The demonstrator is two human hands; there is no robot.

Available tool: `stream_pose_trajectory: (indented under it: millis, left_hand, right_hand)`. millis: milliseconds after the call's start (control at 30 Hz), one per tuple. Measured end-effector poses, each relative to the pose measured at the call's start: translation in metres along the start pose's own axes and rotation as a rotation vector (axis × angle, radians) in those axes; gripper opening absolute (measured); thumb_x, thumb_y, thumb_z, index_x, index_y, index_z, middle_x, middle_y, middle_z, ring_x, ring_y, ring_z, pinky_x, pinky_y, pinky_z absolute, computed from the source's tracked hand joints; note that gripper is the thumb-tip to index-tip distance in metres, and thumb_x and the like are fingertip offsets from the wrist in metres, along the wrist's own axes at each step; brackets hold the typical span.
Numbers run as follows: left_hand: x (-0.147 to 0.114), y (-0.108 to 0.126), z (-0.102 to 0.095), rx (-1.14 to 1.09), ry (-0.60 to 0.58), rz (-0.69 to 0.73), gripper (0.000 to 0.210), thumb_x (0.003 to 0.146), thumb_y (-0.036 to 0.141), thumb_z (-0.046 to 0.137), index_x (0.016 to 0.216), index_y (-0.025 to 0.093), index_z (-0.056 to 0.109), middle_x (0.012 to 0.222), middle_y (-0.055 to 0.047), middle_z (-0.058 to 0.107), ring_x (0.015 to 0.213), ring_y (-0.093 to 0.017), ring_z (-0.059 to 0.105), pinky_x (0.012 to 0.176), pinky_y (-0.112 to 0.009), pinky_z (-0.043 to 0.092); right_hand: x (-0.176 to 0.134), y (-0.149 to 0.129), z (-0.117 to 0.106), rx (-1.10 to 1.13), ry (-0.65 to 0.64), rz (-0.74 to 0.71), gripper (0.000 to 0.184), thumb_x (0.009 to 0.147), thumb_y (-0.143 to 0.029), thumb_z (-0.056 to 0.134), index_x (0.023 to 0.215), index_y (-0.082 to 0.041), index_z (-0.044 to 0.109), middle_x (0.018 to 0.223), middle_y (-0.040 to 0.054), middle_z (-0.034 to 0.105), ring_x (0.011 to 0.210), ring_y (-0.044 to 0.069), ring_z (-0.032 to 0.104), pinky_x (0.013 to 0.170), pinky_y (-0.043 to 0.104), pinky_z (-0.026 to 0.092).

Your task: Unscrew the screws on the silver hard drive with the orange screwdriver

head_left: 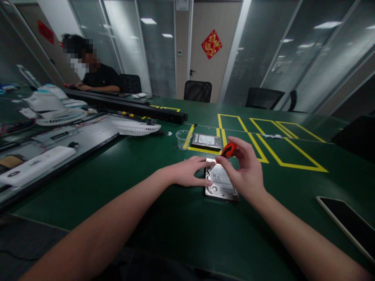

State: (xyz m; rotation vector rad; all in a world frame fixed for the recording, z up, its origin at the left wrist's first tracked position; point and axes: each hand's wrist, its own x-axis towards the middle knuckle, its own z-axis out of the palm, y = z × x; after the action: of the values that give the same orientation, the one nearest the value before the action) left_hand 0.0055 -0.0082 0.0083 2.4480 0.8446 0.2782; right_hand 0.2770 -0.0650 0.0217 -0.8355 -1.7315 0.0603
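A silver hard drive (221,181) lies flat on the green table in front of me. My left hand (190,171) rests against its left side, fingers spread, with thumb and fingertips on the drive's top face. In my right hand (247,169) is a screwdriver (229,150) with an orange and black handle, gripped between thumb and fingers. Its thin shaft slants down to the left, and the tip is at the drive's upper left part, near my left fingers. Behind stands a second hard drive (206,141), label up, beside a clear plastic cup (184,140).
Yellow tape rectangles (301,167) mark the table (281,207). A phone-like dark-screened device (348,220) lies at right. Long black bars (131,107), a white fan (55,103) and a panel with parts (88,132) fill the left. Across the table sits a person (101,80).
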Motion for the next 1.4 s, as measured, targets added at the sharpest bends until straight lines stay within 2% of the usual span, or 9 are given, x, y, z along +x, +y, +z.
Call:
stream_pose_trajectory:
  millis: [200,400,567,667,767,867,1033,1267,1400]
  left_hand:
    - [0.0,0.003,-0.001,0.003,-0.013,-0.022,0.108,0.116,0.089,0.083,0.204,0.035,0.051,0.215,-0.016,0.043,0.2,-0.051,0.039,0.162,-0.073,0.038]
    - [-0.001,0.002,0.001,0.02,0.001,-0.008,0.106,0.117,0.088,0.082,0.204,0.035,0.051,0.212,-0.015,0.047,0.199,-0.047,0.041,0.163,-0.066,0.037]
    - [-0.002,0.005,0.0,0.014,-0.022,-0.042,0.108,0.117,0.085,0.084,0.206,0.035,0.049,0.213,-0.016,0.045,0.2,-0.048,0.039,0.164,-0.069,0.035]
    - [-0.001,0.005,-0.001,0.013,-0.016,-0.039,0.106,0.117,0.085,0.084,0.205,0.036,0.05,0.213,-0.016,0.046,0.199,-0.049,0.04,0.163,-0.07,0.036]
    - [-0.001,0.003,0.001,0.012,-0.001,-0.022,0.104,0.118,0.085,0.084,0.204,0.037,0.052,0.212,-0.016,0.048,0.199,-0.049,0.042,0.162,-0.07,0.039]
    - [-0.001,0.0,0.002,0.016,0.018,0.001,0.101,0.118,0.086,0.084,0.202,0.038,0.055,0.21,-0.016,0.052,0.197,-0.049,0.045,0.16,-0.07,0.041]
    - [-0.002,-0.002,0.002,0.021,0.01,0.005,0.104,0.118,0.09,0.081,0.204,0.038,0.052,0.211,-0.015,0.05,0.197,-0.048,0.044,0.16,-0.069,0.042]
    - [0.0,0.001,0.001,0.02,0.009,0.001,0.104,0.117,0.085,0.085,0.202,0.032,0.055,0.211,-0.018,0.049,0.197,-0.05,0.045,0.161,-0.072,0.042]
    - [0.0,0.001,0.001,0.024,0.004,-0.002,0.105,0.117,0.087,0.084,0.202,0.032,0.055,0.212,-0.018,0.047,0.199,-0.049,0.042,0.161,-0.071,0.041]
  right_hand:
    - [0.008,-0.002,-0.002,0.198,-0.103,0.037,0.051,0.119,-0.026,0.078,0.169,-0.035,0.07,0.143,0.009,0.09,0.122,0.03,0.093,0.108,0.055,0.081]
    - [0.012,0.006,-0.005,0.243,-0.042,0.137,0.049,0.11,-0.032,0.096,0.156,-0.038,0.079,0.14,0.0071,0.087,0.112,0.029,0.089,0.099,0.052,0.081]
    - [0.009,0.003,-0.002,0.282,-0.017,0.162,0.057,0.114,-0.028,0.091,0.165,-0.041,0.07,0.141,0.0071,0.089,0.122,0.032,0.091,0.105,0.056,0.082]
    - [0.007,-0.002,0.001,0.315,-0.007,0.143,0.052,0.115,-0.026,0.09,0.158,-0.041,0.067,0.143,0.006,0.089,0.127,0.031,0.092,0.107,0.052,0.082]
    - [0.006,-0.004,0.002,0.336,-0.024,0.126,0.046,0.119,-0.026,0.085,0.159,-0.04,0.067,0.147,0.0067,0.087,0.124,0.028,0.092,0.109,0.051,0.081]
    - [0.004,-0.003,0.003,0.308,-0.036,0.113,0.049,0.119,-0.027,0.083,0.164,-0.041,0.067,0.14,0.0053,0.086,0.118,0.027,0.092,0.107,0.052,0.081]
    - [0.0,0.002,0.006,0.128,0.024,0.088,0.068,0.105,-0.034,0.102,0.165,-0.04,0.069,0.137,0.0056,0.083,0.109,0.029,0.086,0.099,0.054,0.078]
    - [-0.003,-0.003,0.007,0.179,-0.025,0.078,0.064,0.116,-0.026,0.086,0.173,-0.041,0.063,0.143,0.0079,0.082,0.116,0.03,0.087,0.109,0.057,0.079]
    - [-0.003,-0.001,0.006,0.144,-0.009,0.055,0.066,0.112,-0.029,0.093,0.171,-0.042,0.068,0.141,0.0058,0.083,0.112,0.029,0.087,0.105,0.056,0.079]
